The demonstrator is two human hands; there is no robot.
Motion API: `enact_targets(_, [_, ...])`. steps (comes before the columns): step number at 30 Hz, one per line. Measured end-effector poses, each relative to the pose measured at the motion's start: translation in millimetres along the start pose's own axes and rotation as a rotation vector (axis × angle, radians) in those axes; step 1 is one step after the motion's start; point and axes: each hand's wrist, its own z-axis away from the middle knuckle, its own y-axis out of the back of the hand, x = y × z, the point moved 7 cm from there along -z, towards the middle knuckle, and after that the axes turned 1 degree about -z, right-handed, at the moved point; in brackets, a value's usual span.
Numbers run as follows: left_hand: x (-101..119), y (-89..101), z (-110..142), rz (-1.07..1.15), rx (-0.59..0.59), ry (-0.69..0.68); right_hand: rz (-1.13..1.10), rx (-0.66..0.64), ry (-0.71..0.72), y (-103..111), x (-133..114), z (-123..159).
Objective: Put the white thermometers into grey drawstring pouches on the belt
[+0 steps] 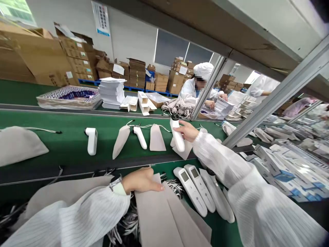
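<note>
My right hand (188, 131) is closed around a white handheld thermometer (178, 139) with a black round end, held over the green conveyor belt (69, 137). Beneath it lies a grey pouch (185, 151), partly covered. My left hand (142, 180) pinches the top edge of a grey drawstring pouch (155, 212), thumb on the front face; its other fingers are curled and partly hidden. More pouches fan out under that one. Beside them, white thermometers (192, 193) with small screens lie in a row near my right forearm.
Spaced along the belt are another thermometer (92, 141), a flat pouch (157, 138) and a filled-looking pouch (121, 141). Across it stand a tray of batteries (69, 97) and a paper stack (112, 92). A metal post (272, 92) slants at right, near white boxes (288, 175). A co-worker (191, 89) handles papers opposite.
</note>
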Motion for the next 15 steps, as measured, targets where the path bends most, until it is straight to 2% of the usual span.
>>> enact_targets(3, [17.2,1.6,11.0,-0.026,0.07,-0.047,-0.293,-0.097,-0.031,-9.0,11.9,67.9])
enact_targets(6, [38.9,3.0,21.8,0.02,0.192,-0.108,-0.467,-0.23,-0.222,-43.5,37.8,130.4])
enact_targets(8, [45.5,4.3,26.7,0.062,0.231,-0.109,-0.536,-0.338,-0.294,-68.5,47.0,157.3])
enact_targets(10, [48.6,6.2,29.5,0.137,0.187,-0.135,-0.603,-0.413,-0.292,-83.0,47.5,170.8])
enact_targets(11, [50.4,6.2,30.4,0.202,0.122,-0.168,-0.626,-0.433,-0.284,-85.4,47.1,174.2])
enact_targets(13, [54.3,3.8,32.6,0.351,-0.048,-0.234,-0.641,-0.417,-0.288,-81.2,49.4,177.9])
enact_targets(14, [55.1,2.6,33.1,0.401,-0.1,-0.246,-0.637,-0.39,-0.308,-76.1,53.1,179.4])
enact_targets(15, [54.6,2.1,32.4,0.416,-0.103,-0.241,-0.598,-0.377,-0.312,-70.6,56.8,181.3])
